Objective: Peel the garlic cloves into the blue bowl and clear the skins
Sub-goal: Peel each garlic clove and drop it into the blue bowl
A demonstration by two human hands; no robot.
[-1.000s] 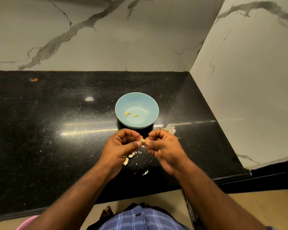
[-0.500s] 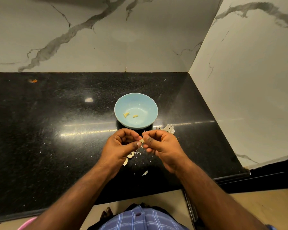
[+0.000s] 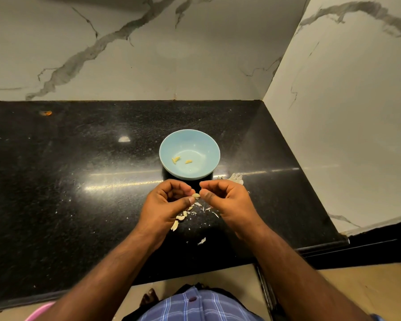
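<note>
The blue bowl [image 3: 208, 144] stands on the black counter and holds two peeled garlic pieces [image 3: 176, 159]. Just in front of it, my left hand [image 3: 164, 205] pinches a small pale garlic clove [image 3: 196, 195] between thumb and fingertips. My right hand [image 3: 227, 200] has its fingers curled, its thumb and fingertips right beside the clove; whether they touch it is unclear. Loose skins and garlic bits [image 3: 183, 216] lie on the counter below my hands. A larger clump of papery skin [image 3: 236, 177] lies to the right of the bowl.
The black granite counter [image 3: 79, 181] meets marble walls at the back and right. Its front edge runs just beneath my forearms. A stray skin flake [image 3: 202, 241] lies near that edge. A pink rim [image 3: 39, 309] shows at the bottom left.
My hands have drawn slightly apart, so the clove shows between the fingertips. The bowl and its contents have not moved.
</note>
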